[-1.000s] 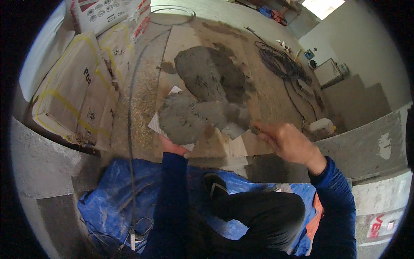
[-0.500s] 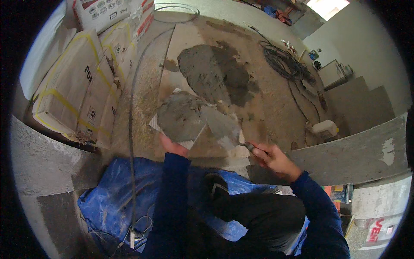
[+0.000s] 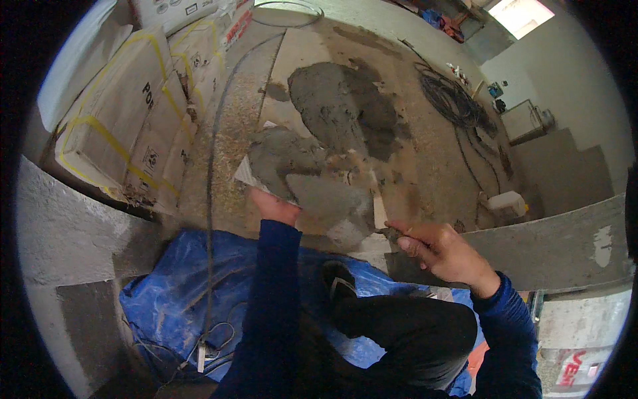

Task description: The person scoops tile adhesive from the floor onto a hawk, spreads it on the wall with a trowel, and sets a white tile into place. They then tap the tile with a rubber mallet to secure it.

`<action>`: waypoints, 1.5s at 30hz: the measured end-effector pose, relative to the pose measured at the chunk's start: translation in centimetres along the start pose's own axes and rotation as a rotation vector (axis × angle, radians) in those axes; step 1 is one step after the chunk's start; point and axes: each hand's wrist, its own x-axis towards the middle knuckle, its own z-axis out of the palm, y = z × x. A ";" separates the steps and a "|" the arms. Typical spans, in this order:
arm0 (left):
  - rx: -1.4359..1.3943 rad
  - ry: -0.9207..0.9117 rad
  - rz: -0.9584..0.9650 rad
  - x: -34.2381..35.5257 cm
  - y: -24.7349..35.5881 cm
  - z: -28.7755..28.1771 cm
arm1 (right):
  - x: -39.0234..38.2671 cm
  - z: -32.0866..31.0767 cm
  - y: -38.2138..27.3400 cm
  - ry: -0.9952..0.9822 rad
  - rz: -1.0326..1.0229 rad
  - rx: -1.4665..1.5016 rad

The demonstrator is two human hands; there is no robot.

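Evidently I'm at the spreading step: the right hand (image 3: 438, 249) is clasped round the handle of the trowel (image 3: 335, 196), whose blade overlaps the near right side of the mortar (image 3: 276, 149) on the tile (image 3: 246, 173). That tile sits at the left hand (image 3: 274, 205), short of the heap (image 3: 332, 106). The next move, I judge, calls for a flat, even stroke. The left fingers are hidden under the tile, so I can't tell if they grip; the blade blurs into the mortar.

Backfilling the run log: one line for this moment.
left grip: under ribbed tile | right grip: closed on trowel | tile: mostly mortar-covered | mortar pile: beyond tile
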 end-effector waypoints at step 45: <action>-0.009 -0.084 -0.299 -2.0 -2.5 3.8 | 2.9 -3.4 -2.7 0.458 -0.204 -0.919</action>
